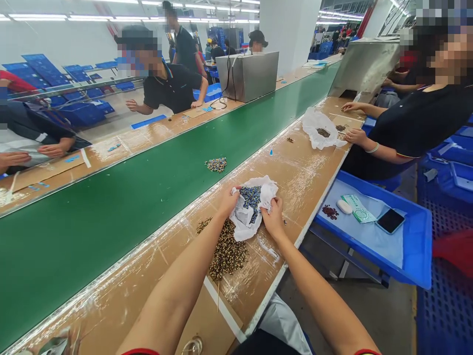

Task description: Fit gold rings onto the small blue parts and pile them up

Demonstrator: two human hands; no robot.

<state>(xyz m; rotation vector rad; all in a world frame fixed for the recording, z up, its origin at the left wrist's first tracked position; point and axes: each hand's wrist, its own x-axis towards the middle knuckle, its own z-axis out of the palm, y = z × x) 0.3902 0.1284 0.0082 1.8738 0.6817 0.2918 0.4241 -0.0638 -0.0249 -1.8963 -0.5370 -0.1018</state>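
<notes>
A crumpled white plastic bag lies spread on the cardboard-covered bench, with many small blue and dark pieces inside it. My left hand pinches the bag's left edge. Its right edge is gripped by my right hand. Just below the bag and partly under my left forearm is a large heap of small gold-and-black pieces. A smaller pile of mixed gold and blue pieces rests on the green conveyor belt, beyond my left hand.
The green conveyor belt runs alongside the bench. At right, a blue tray holds a phone, a white oval object and dark red pieces. A co-worker sits farther along by another white bag; others sit across the belt.
</notes>
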